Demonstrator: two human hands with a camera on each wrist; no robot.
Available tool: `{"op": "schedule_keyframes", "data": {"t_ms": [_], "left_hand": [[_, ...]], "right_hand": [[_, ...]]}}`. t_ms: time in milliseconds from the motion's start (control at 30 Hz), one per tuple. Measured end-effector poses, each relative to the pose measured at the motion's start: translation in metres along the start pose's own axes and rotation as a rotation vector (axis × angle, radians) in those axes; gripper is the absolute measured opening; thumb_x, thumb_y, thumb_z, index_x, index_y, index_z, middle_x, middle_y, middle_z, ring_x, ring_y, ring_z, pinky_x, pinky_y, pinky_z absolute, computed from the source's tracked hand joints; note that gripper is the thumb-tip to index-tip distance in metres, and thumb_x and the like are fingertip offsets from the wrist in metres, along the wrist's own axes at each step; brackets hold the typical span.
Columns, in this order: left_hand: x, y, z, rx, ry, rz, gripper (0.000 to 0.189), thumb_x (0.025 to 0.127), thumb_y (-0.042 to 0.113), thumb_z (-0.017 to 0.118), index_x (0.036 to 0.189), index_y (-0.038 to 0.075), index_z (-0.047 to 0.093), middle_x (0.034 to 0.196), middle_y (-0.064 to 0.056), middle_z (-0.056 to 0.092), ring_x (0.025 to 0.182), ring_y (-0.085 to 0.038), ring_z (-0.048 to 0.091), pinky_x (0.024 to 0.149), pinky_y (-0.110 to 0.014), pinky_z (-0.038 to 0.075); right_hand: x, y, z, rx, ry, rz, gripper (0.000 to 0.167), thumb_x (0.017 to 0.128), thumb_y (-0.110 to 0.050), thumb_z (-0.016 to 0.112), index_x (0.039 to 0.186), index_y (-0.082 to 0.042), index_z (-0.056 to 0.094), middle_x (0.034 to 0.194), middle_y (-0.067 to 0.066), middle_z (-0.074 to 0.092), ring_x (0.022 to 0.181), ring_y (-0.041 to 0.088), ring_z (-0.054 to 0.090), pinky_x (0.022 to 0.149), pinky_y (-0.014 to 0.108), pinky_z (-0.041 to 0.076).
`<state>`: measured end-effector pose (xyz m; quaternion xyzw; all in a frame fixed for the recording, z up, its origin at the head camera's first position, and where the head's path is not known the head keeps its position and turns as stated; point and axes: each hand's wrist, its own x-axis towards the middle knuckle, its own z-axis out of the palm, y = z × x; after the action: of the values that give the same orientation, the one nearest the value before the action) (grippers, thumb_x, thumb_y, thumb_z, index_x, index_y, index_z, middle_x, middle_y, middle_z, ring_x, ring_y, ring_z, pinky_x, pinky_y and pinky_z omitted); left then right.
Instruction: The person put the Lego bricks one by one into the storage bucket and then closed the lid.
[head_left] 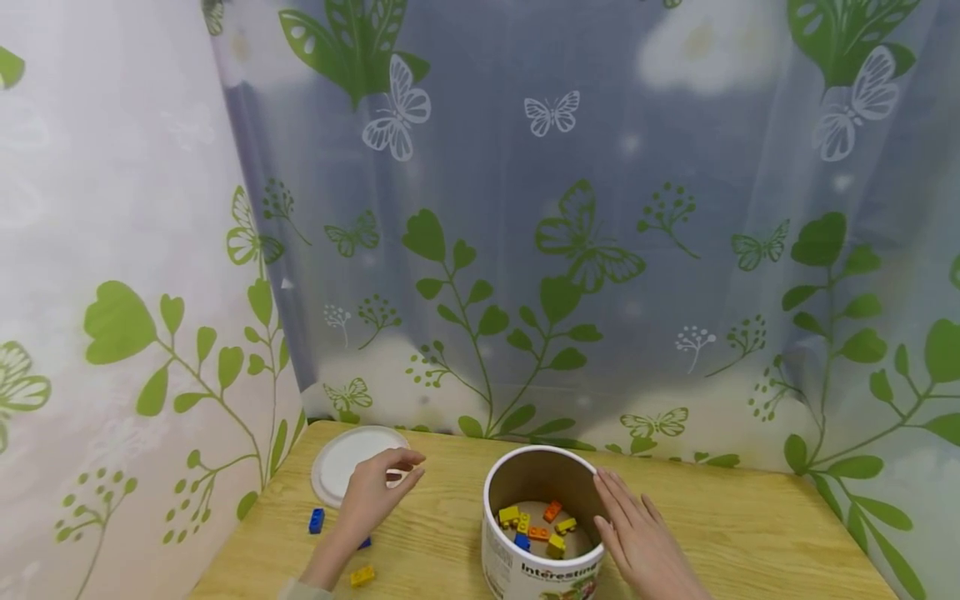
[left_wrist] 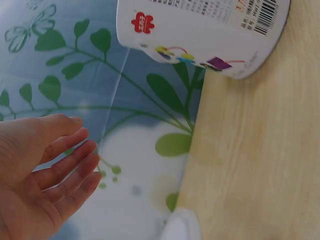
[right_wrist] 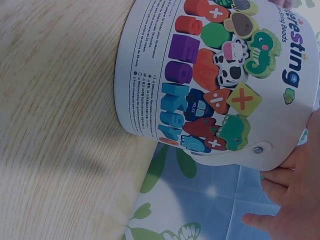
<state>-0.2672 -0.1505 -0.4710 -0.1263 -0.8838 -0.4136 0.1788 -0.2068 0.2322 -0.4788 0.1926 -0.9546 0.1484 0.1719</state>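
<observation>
A white round bucket [head_left: 497,560] with printed sides stands on the table, several yellow, orange and blue toy bricks [head_left: 538,533] lying on its bottom. My right hand [head_left: 639,533] rests its fairly straight fingers against the bucket's right rim; the right wrist view shows them beside the handle pivot. My left hand [head_left: 375,493] hovers left of the bucket, fingers loosely bent, thumb apart, nothing held. Below and around it lie a blue brick [head_left: 317,521], a second blue brick [head_left: 365,543] mostly hidden by the forearm, and a yellow brick [head_left: 362,576].
Behind the left hand a white round lid [head_left: 341,454] lies flat near the table's back left corner. A patterned curtain [head_left: 480,333] hangs along the back and left of the wooden table [head_left: 750,533].
</observation>
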Motion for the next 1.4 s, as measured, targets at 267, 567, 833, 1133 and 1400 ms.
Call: {"op": "schedule_keyframes", "data": {"t_ms": [267,567,833,1133,1400], "left_hand": [[-0.027,-0.021,-0.012,-0.049,-0.104,-0.117,0.010,0.090,0.020,0.078,0.099,0.015,0.076,0.097,-0.001,0.076,0.086,-0.017,0.071,0.071,-0.022,0.059],[-0.060,-0.055,-0.015,-0.123,-0.212,-0.201,0.021,0.091,0.016,0.077,0.106,0.002,0.074,0.101,-0.009,0.074,0.083,-0.016,0.069,0.070,-0.024,0.059],[-0.078,-0.073,-0.015,-0.126,-0.279,-0.289,0.025,0.088,0.018,0.080,0.106,0.001,0.074,0.098,-0.007,0.074,0.084,-0.017,0.067,0.070,-0.027,0.059],[-0.088,-0.085,-0.016,-0.110,-0.343,-0.245,0.031,0.082,0.018,0.085,0.104,0.000,0.074,0.097,-0.009,0.076,0.088,-0.025,0.072,0.072,-0.033,0.061],[-0.087,-0.088,-0.020,-0.095,-0.362,-0.239,0.023,0.080,0.007,0.085,0.099,0.000,0.073,0.090,-0.003,0.073,0.080,-0.019,0.068,0.066,-0.024,0.057]], "right_hand": [[0.000,0.001,0.001,0.031,-0.006,0.012,0.053,0.106,-0.023,0.054,0.153,-0.003,0.042,0.158,0.013,0.042,0.144,0.034,0.039,0.109,0.067,0.037],[0.000,0.001,0.001,0.034,-0.013,0.015,0.053,0.106,-0.025,0.052,0.154,-0.004,0.041,0.159,0.013,0.040,0.145,0.033,0.038,0.110,0.066,0.036],[0.000,0.002,0.001,0.036,-0.018,0.016,0.053,0.106,-0.024,0.053,0.154,-0.004,0.042,0.159,0.012,0.041,0.145,0.034,0.038,0.110,0.067,0.036],[-0.001,0.001,0.000,0.015,-0.003,0.003,0.053,0.106,-0.023,0.054,0.153,-0.004,0.043,0.158,0.012,0.042,0.144,0.033,0.040,0.109,0.065,0.038],[-0.001,0.000,-0.001,0.001,0.002,-0.003,0.052,0.105,-0.023,0.055,0.153,-0.005,0.044,0.157,0.012,0.043,0.144,0.034,0.041,0.109,0.064,0.039]]}}
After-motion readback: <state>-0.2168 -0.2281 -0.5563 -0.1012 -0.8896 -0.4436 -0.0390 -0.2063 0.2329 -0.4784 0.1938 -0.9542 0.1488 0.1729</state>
